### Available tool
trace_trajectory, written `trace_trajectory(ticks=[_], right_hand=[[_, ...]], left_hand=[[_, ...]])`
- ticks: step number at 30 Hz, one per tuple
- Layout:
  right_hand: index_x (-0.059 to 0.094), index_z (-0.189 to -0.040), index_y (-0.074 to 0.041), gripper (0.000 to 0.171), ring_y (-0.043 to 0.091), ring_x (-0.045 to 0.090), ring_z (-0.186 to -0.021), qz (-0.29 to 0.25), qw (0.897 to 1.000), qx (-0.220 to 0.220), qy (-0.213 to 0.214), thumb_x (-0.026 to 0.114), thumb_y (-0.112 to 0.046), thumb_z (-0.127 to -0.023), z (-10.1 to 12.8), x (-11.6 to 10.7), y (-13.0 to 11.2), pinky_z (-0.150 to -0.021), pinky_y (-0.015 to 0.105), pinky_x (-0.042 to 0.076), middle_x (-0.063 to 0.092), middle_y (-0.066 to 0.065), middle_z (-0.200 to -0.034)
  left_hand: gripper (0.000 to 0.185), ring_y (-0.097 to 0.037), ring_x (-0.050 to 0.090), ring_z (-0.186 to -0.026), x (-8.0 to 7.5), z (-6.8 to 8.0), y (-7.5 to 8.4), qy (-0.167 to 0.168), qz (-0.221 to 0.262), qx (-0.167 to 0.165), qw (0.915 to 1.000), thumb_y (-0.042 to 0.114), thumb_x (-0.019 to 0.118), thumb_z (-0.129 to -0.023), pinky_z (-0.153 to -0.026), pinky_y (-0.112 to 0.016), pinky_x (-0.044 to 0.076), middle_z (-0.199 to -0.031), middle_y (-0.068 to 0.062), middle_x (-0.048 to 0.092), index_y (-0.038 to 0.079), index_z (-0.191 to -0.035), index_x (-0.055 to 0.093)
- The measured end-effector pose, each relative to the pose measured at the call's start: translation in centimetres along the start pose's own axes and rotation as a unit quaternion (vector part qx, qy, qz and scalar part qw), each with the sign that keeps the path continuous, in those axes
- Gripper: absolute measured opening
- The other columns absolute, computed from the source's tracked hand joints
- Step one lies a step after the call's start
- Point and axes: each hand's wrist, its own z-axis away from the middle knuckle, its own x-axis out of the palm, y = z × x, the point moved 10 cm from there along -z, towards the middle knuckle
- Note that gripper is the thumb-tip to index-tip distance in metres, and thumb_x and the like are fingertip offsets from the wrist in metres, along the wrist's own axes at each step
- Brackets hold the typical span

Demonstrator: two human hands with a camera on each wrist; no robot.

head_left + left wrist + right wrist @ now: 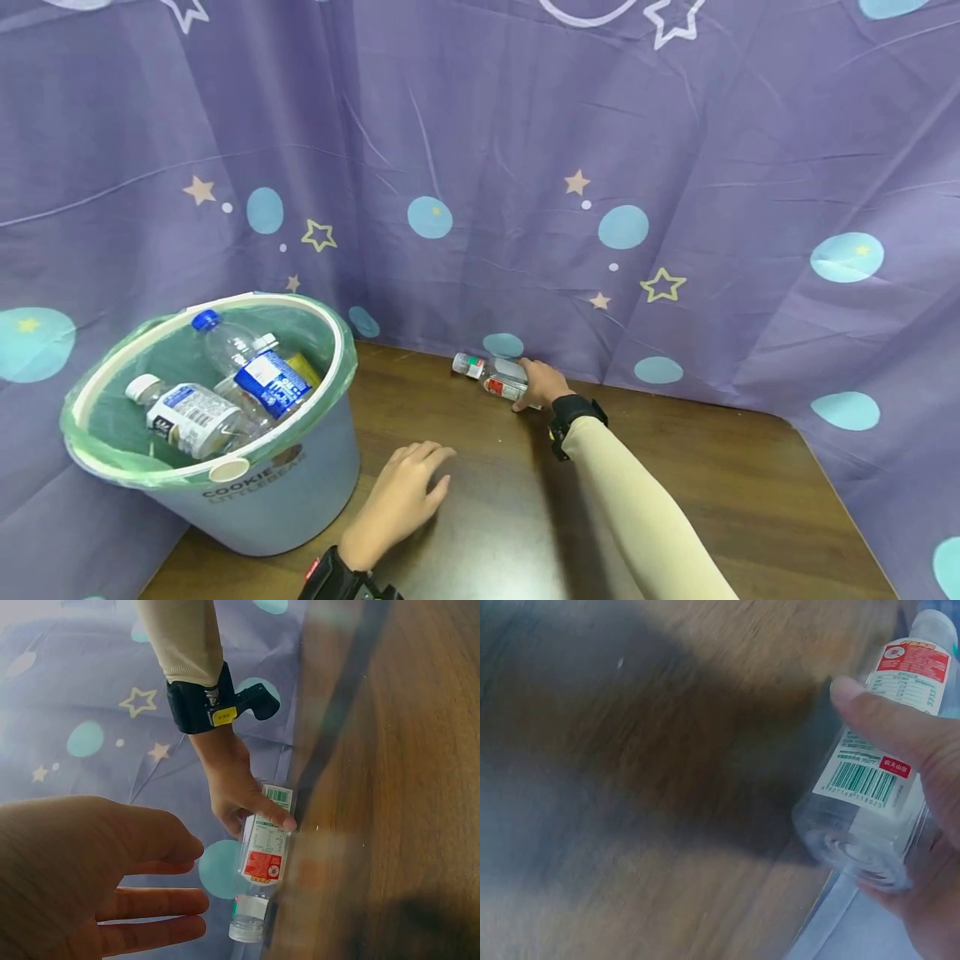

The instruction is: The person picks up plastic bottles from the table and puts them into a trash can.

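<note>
A clear plastic bottle (504, 379) with a white cap and a red, white and green label lies on its side at the table's back edge, by the curtain. My right hand (543, 385) grips it near the base. In the right wrist view the thumb lies across the label of the bottle (877, 750), with the barcode showing below; the other fingers are mostly hidden behind it. My left hand (405, 490) hovers over the table between the bucket and the bottle, holding nothing. Its fingers (154, 904) are loosely extended in the left wrist view.
A grey bucket (255, 508) lined with a green bag stands on the left of the wooden table (675, 467). Inside are several empty bottles, among them a white-capped bottle (195, 417) and a blue-capped bottle (255, 367). A purple patterned curtain (480, 167) hangs along the back.
</note>
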Motion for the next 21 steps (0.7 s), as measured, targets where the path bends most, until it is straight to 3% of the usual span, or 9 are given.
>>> trace_trajectory(ticks=[8,17,21], right_hand=[[0.059,-0.127,-0.003,0.077,0.028,0.064,-0.098,-0.011,1.0,0.003,-0.005,0.097,-0.025,-0.064,2.1,-1.8,1.6,-0.088,0.047,0.054,0.069,0.013,-0.109],[0.056,-0.134,-0.002,0.083,0.037,0.066,-0.103,0.091,0.992,-0.086,0.027,0.095,-0.029,-0.065,6.0,-5.8,1.5,-0.083,0.053,0.056,0.067,0.017,-0.115],[0.053,-0.139,0.0,0.088,0.041,0.066,-0.107,0.096,0.988,-0.112,0.041,0.094,-0.031,-0.067,8.9,-6.7,0.4,-0.084,0.054,0.056,0.065,0.021,-0.123]], left_hand=[[0.037,-0.02,0.07,-0.101,0.1,-0.6,0.7,0.004,0.005,0.019,0.9998,0.017,0.079,-0.086,-0.094,-0.043,0.056,-0.112,-0.002,0.073,0.012,-0.122,0.071],[0.045,-0.02,0.07,-0.105,-0.8,-1.7,1.3,0.01,-0.002,0.033,0.9994,0.018,0.078,-0.087,-0.096,-0.043,0.055,-0.115,-0.003,0.072,0.012,-0.13,0.067],[0.051,-0.021,0.069,-0.108,-1.4,-2.3,2.0,0.03,-0.008,0.053,0.9981,0.019,0.079,-0.087,-0.097,-0.043,0.055,-0.119,-0.004,0.07,0.012,-0.135,0.063]])
